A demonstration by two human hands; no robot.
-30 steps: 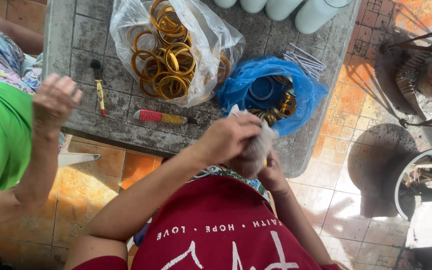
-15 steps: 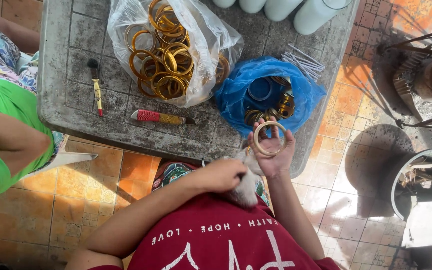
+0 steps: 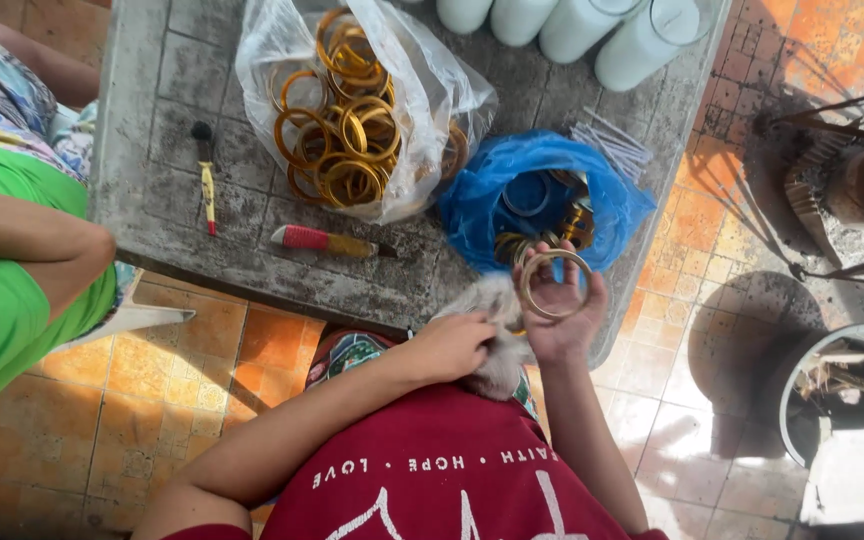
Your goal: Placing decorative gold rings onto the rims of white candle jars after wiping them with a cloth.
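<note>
My right hand [image 3: 564,318] holds a thin golden ring [image 3: 555,283] up at the near edge of the grey stone table [image 3: 152,110], just below a blue plastic bag [image 3: 512,200] with more rings in it. My left hand [image 3: 452,346] grips a grey-white cloth [image 3: 500,372] close to my red shirt, touching the right hand's wrist side. A clear plastic bag [image 3: 422,100] full of golden rings lies further back on the table.
A red-handled tool [image 3: 324,241] and a small yellow-handled tool [image 3: 207,182] lie on the table. White cylinders [image 3: 642,40] stand at the far edge, thin metal rods [image 3: 607,140] beside the blue bag. Another person's arm [image 3: 32,235] in green is at left. A bucket [image 3: 842,400] stands at right.
My right hand lifted the ring out of the cloth and holds it up. My left hand drew the cloth back toward my lap. The other person's raised hand dropped away from the table.
</note>
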